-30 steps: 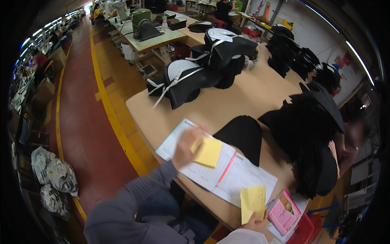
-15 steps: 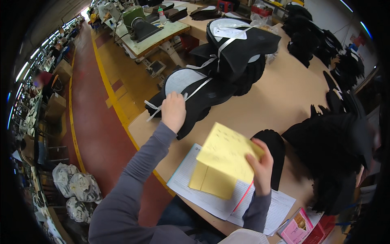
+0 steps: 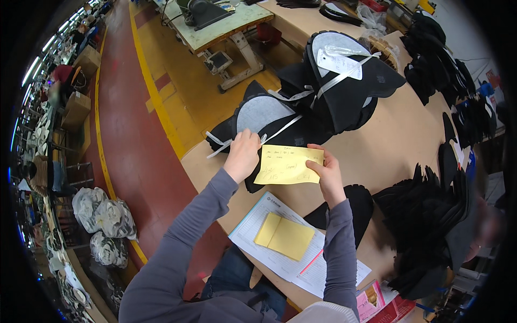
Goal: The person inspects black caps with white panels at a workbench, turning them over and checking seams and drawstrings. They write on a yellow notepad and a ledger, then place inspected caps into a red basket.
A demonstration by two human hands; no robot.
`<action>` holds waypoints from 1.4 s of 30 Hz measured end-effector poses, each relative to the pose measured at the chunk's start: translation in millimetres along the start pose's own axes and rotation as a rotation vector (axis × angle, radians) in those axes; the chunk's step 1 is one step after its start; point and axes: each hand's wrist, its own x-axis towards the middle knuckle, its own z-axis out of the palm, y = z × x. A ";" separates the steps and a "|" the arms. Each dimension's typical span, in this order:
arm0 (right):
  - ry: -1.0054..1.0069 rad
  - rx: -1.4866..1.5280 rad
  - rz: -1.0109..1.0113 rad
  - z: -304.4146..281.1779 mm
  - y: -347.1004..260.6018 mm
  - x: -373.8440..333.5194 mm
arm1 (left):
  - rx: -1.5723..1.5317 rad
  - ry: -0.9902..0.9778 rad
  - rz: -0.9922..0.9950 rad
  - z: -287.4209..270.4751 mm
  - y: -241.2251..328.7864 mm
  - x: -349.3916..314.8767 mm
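My right hand (image 3: 325, 171) pinches the right edge of a yellow paper slip (image 3: 288, 164) with handwriting on it, held up over the table. My left hand (image 3: 243, 154) rests on a tied bundle of black and grey cut pieces (image 3: 262, 118), fingers at its white strap, just left of the slip. A second tied bundle with a white tag (image 3: 344, 75) lies beyond. Below my hands a white printed form (image 3: 280, 258) lies on the wooden table (image 3: 398, 140) with two more yellow slips (image 3: 284, 236) on it and a red pen (image 3: 311, 262).
Stacks of black cut pieces (image 3: 431, 215) crowd the table's right side, and more lie at the far right (image 3: 436, 59). A pink booklet (image 3: 369, 301) sits at the near edge. A sewing machine table (image 3: 221, 21) stands behind; white bagged bundles (image 3: 105, 220) lie on the red floor at left.
My head has leaned closer to the bundles. My right hand has lifted the yellow slip off the form toward the tied bundle. My left hand has stayed on that bundle's strap.
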 end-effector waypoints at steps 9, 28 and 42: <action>0.340 0.125 -0.097 11.7 28.0 -7.0 | 0.055 0.029 -0.015 -7.9 8.1 -3.6; 0.476 -0.003 -0.040 53.6 29.9 0.6 | -0.189 -0.343 -0.218 -12.3 35.4 97.1; 0.376 0.323 0.181 25.8 51.9 -18.8 | 0.039 -0.323 -0.106 -21.3 46.7 91.5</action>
